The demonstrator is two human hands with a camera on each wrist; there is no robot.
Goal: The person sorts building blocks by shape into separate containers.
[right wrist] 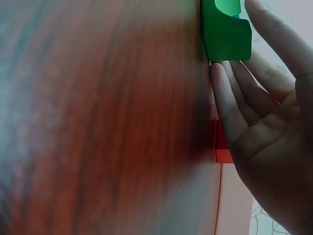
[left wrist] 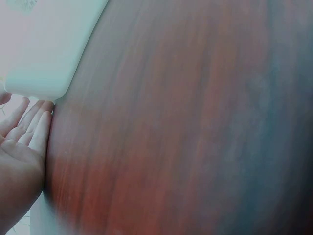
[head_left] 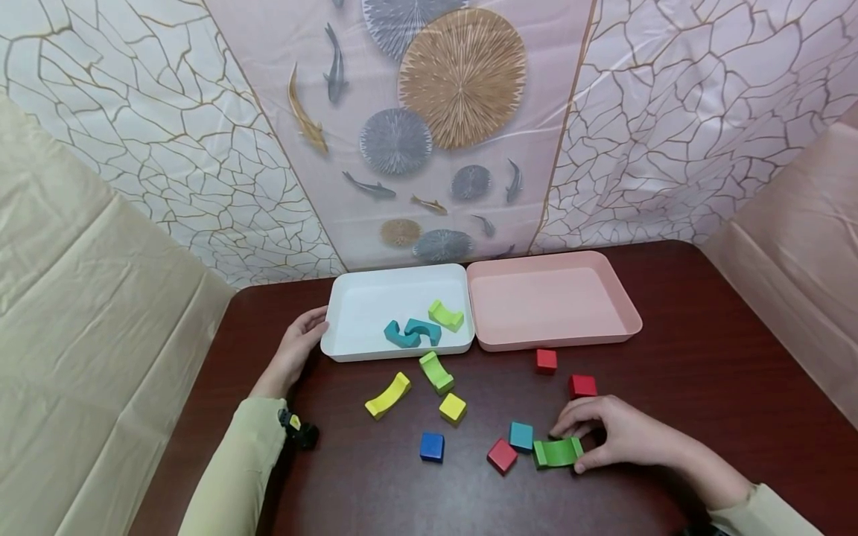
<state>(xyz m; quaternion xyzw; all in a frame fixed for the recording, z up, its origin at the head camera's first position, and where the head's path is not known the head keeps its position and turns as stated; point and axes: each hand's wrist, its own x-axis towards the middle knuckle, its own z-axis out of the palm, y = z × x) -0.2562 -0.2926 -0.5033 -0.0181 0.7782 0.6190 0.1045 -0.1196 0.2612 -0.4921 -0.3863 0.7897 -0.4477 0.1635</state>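
Observation:
My left hand [head_left: 299, 346] rests against the left side of the white tray [head_left: 362, 286], with fairly straight fingers [left wrist: 41, 129] touching its outer wall. My right hand [head_left: 617, 432] spreads around the right end of a green curved block [head_left: 558, 452] on the table. The thumb is at its near corner and the fingers are along its far side, with a gap beside the thumb in the right wrist view. A teal cube [head_left: 520, 437] and a red cube [head_left: 502, 456] lie just left of that block. Inside the white tray are teal arch blocks [head_left: 424, 329] and a lime curved block [head_left: 445, 316].
The pink tray [head_left: 550, 298] abuts the white tray's right side. Two red cubes, one at the pink tray's front [head_left: 546, 362], another beyond my right hand [head_left: 582, 385], lie nearby. Yellow [head_left: 388, 395] and light-green [head_left: 437, 372] curved blocks, a yellow cube [head_left: 453, 409] and a blue cube [head_left: 432, 447] lie mid-table.

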